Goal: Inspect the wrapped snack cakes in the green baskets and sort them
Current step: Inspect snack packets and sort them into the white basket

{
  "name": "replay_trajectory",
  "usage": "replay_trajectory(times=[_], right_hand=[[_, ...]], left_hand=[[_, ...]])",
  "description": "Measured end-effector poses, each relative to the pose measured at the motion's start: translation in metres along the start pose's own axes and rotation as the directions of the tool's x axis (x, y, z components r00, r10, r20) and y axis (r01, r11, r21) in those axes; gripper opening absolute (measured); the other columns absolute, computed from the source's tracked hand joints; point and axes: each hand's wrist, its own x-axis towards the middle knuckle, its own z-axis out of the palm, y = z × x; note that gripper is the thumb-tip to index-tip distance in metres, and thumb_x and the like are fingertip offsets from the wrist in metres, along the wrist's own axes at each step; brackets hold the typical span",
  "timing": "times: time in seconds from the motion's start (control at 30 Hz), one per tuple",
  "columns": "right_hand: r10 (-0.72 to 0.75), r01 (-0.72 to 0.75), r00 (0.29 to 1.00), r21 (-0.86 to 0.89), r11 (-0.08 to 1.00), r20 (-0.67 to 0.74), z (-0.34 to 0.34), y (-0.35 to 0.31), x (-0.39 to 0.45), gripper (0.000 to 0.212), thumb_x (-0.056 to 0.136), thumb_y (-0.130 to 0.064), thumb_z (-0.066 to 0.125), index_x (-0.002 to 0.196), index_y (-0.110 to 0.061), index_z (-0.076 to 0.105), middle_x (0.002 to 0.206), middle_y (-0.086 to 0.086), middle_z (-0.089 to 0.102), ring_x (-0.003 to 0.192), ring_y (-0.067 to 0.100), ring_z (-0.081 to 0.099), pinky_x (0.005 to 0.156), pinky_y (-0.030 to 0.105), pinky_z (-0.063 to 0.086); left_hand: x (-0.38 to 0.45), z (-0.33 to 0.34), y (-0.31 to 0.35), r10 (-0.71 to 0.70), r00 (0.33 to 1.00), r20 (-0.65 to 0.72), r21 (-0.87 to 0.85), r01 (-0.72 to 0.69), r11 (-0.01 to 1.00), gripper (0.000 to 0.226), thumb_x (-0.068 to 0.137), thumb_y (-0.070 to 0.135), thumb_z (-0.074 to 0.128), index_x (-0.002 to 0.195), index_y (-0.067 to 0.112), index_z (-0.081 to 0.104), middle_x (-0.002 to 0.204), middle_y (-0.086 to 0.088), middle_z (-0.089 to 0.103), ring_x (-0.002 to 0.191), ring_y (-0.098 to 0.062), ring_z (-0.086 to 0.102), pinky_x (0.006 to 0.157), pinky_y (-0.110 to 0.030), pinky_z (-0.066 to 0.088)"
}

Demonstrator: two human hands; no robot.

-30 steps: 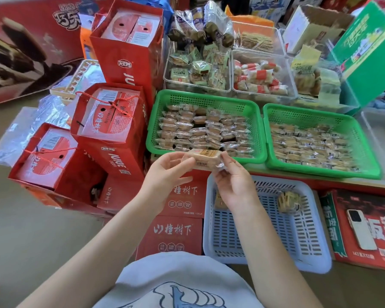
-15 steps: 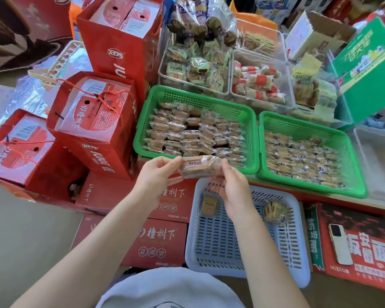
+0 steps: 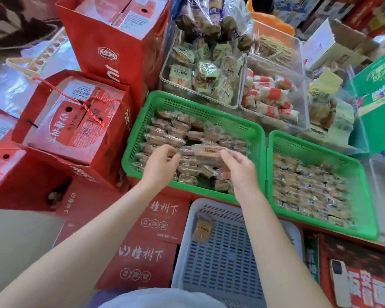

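Observation:
Two green baskets stand side by side, the left green basket [image 3: 140, 130] and the right green basket [image 3: 365, 174], both filled with several clear-wrapped brown snack cakes. Over the left basket I hold one wrapped snack cake [image 3: 208, 152] between both hands. My left hand [image 3: 159, 165] pinches its left end and my right hand [image 3: 239, 167] pinches its right end. Below them a pale blue-grey basket [image 3: 220, 274] holds one wrapped cake [image 3: 202, 228]; my right forearm hides part of that basket.
Red gift boxes [image 3: 76, 121] and a tall red bag [image 3: 120, 41] crowd the left. Clear bins of other snacks [image 3: 200, 74] stand behind the green baskets. A green carton [image 3: 376, 96] is at the right. A phone [image 3: 340, 283] lies on a red box at bottom right.
Both hands have carried the wrapped cake forward, from over the pale basket's edge to above the left green basket. The view has tilted down and shifted left.

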Motion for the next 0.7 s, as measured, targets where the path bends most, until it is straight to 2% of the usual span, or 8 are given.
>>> replay_trajectory(times=[0.07, 0.13, 0.2, 0.27, 0.37, 0.5, 0.6, 0.7], right_hand=[[-0.009, 0.011, 1.000, 0.069, 0.998, -0.025, 0.006, -0.006, 0.024, 0.022, 0.093, -0.029, 0.070, 0.112, -0.019, 0.069, 0.111, 0.002, 0.072, 0.085, 0.019, 0.068, 0.080, 0.036, 0.059], [0.005, -0.002, 1.000, 0.186, 0.982, -0.017, 0.017, -0.011, 0.047, 0.021, 0.094, -0.022, 0.069, 0.112, -0.013, 0.066, 0.114, 0.009, 0.070, 0.092, 0.022, 0.069, 0.079, 0.033, 0.059], [0.016, -0.013, 1.000, 0.240, 0.971, -0.009, 0.031, -0.011, 0.065, 0.015, 0.094, -0.017, 0.069, 0.107, -0.012, 0.065, 0.115, 0.011, 0.068, 0.100, 0.022, 0.069, 0.084, 0.035, 0.059], [-0.001, 0.004, 1.000, 0.144, 0.990, -0.024, 0.044, -0.005, 0.081, 0.014, 0.093, -0.021, 0.070, 0.104, -0.014, 0.065, 0.113, 0.007, 0.068, 0.103, 0.021, 0.069, 0.090, 0.039, 0.058], [-0.106, 0.095, 0.993, -0.205, 0.974, -0.042, 0.051, 0.000, 0.093, 0.026, 0.092, -0.030, 0.070, 0.113, -0.016, 0.064, 0.109, -0.002, 0.065, 0.103, 0.017, 0.062, 0.087, 0.032, 0.051], [-0.295, 0.280, 0.954, -0.482, 0.830, 0.045, 0.052, 0.005, 0.101, 0.023, 0.090, -0.032, 0.071, 0.106, -0.018, 0.063, 0.101, -0.003, 0.063, 0.096, 0.015, 0.058, 0.078, 0.027, 0.042], [-0.360, 0.333, 0.929, -0.622, 0.709, 0.088, 0.067, 0.007, 0.104, 0.024, 0.091, -0.033, 0.069, 0.107, -0.017, 0.061, 0.109, 0.003, 0.054, 0.097, 0.019, 0.052, 0.076, 0.029, 0.037], [-0.434, 0.353, 0.895, -0.755, 0.552, 0.101, 0.085, 0.008, 0.103, 0.028, 0.091, -0.035, 0.069, 0.107, -0.016, 0.056, 0.111, 0.005, 0.050, 0.096, 0.026, 0.055, 0.073, 0.034, 0.045]], left_hand=[[0.019, 0.008, -0.010, 0.069, 0.994, 0.089, 0.296, -0.093, 0.951, 0.047, 0.102, 0.029, 0.055, 0.146, 0.014, 0.046, 0.159, -0.010, 0.037, 0.148, -0.026, 0.029, 0.121, -0.045, 0.028], [0.032, 0.014, -0.019, 0.067, 0.977, 0.201, 0.504, -0.161, 0.848, 0.061, 0.103, 0.035, 0.050, 0.158, 0.022, 0.027, 0.169, -0.003, 0.007, 0.156, -0.023, -0.001, 0.126, -0.048, 0.005], [0.042, 0.021, -0.027, 0.060, 0.958, 0.279, 0.613, -0.226, 0.757, 0.066, 0.104, 0.042, 0.045, 0.161, 0.028, 0.014, 0.170, 0.001, -0.005, 0.155, -0.022, -0.013, 0.124, -0.048, -0.004], [0.052, 0.023, -0.032, 0.067, 0.949, 0.307, 0.651, -0.261, 0.713, 0.068, 0.104, 0.047, 0.041, 0.161, 0.030, 0.008, 0.170, 0.001, -0.008, 0.155, -0.022, -0.015, 0.125, -0.049, -0.005], [0.062, 0.025, -0.037, 0.049, 0.944, 0.327, 0.684, -0.273, 0.676, 0.068, 0.104, 0.051, 0.037, 0.161, 0.033, 0.003, 0.170, 0.000, -0.009, 0.155, -0.023, -0.015, 0.123, -0.050, -0.007], [0.064, 0.029, -0.042, 0.035, 0.944, 0.329, 0.717, -0.274, 0.641, 0.069, 0.103, 0.058, 0.030, 0.161, 0.036, 0.001, 0.170, -0.001, -0.010, 0.155, -0.023, -0.016, 0.125, -0.052, -0.005], [0.063, 0.030, -0.043, 0.035, 0.945, 0.326, 0.723, -0.273, 0.634, 0.069, 0.103, 0.060, 0.028, 0.161, 0.037, 0.000, 0.169, -0.002, -0.011, 0.155, -0.023, -0.017, 0.125, -0.052, -0.003], [0.062, 0.030, -0.043, 0.044, 0.946, 0.320, 0.723, -0.274, 0.634, 0.068, 0.103, 0.060, 0.028, 0.161, 0.036, 0.000, 0.169, -0.002, -0.011, 0.155, -0.023, -0.016, 0.125, -0.053, -0.002]])
